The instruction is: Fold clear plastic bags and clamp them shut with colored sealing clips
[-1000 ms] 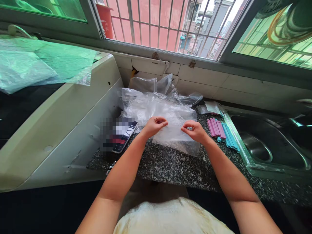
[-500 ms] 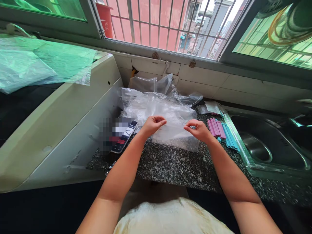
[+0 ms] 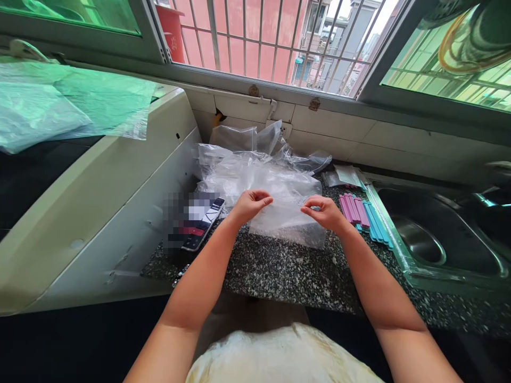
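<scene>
A clear plastic bag [image 3: 285, 226] lies on the speckled granite counter [image 3: 279, 271]. My left hand [image 3: 250, 205] pinches its upper left edge. My right hand [image 3: 325, 213] pinches its upper right edge. Both hands are closed on the bag's top edge and hold it between them. Behind the bag is a heap of more clear plastic bags [image 3: 255, 170]. To the right of my right hand lie several pink clips [image 3: 353, 208] and blue clips [image 3: 375, 226] in a row.
A phone [image 3: 203, 223] lies on the counter left of my left hand. A steel sink [image 3: 439, 234] is at the right. A white appliance [image 3: 104, 197] covered with plastic film [image 3: 59, 109] stands at the left. A barred window [image 3: 271, 42] is behind the counter.
The bag's lower edge has been drawn up slightly and both hands have shifted a little away from me; since half a second ago almost nothing has moved.
</scene>
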Motion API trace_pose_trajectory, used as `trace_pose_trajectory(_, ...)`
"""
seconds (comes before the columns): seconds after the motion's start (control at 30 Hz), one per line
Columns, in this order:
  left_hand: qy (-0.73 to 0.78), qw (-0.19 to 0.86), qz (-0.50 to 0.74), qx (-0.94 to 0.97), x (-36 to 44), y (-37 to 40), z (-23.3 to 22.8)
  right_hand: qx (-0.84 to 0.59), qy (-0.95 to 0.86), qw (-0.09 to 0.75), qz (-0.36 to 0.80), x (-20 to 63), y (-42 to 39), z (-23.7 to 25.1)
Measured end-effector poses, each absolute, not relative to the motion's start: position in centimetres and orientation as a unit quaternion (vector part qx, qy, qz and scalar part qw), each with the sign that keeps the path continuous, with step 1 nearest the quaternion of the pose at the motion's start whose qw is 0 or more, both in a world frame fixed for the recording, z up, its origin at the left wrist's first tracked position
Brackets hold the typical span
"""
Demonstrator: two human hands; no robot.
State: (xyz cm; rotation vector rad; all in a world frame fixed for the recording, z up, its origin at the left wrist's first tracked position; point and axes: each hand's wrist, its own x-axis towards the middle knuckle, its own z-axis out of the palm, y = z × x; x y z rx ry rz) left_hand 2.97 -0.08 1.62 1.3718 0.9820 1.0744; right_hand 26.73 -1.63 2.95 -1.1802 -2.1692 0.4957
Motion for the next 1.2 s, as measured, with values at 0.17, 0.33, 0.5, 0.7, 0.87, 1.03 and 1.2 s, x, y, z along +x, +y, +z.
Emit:
trace_pose_trajectory(0.17,0.409,0.549,0.461,0.565,2.8,0.0,1.7,-0.449,-0.813,0.307,0.208,26.8,-1.6,3.1)
trace_pose_trajectory(0.33,0.414,0.55,0.482,0.542,2.5,0.1,2.0,-0.47,-0.799,0.313,0.21,27.6,-1.3,3.1)
trace_pose_trajectory(0.5,0.413,0.553,0.474,0.547,2.6,0.1,1.9,-0.473,-0.801,0.306,0.203,27.8,-1.1,3.0)
trace_pose_trajectory(0.7,0.424,0.548,0.477,0.541,2.7,0.0,2.0,-0.463,-0.807,0.31,0.196,27.9,-1.0,2.8)
trace_pose_trajectory(0.87,0.429,0.548,0.475,0.54,2.7,-0.1,2.3,-0.464,-0.804,0.314,0.199,27.9,-0.9,2.7)
trace_pose_trajectory(1.03,0.426,0.542,0.484,0.538,2.5,0.0,2.3,-0.469,-0.797,0.306,0.226,28.5,-0.8,2.8)
trace_pose_trajectory(1.2,0.436,0.542,0.484,0.532,2.4,0.0,2.2,-0.472,-0.797,0.299,0.229,29.2,-0.6,2.9)
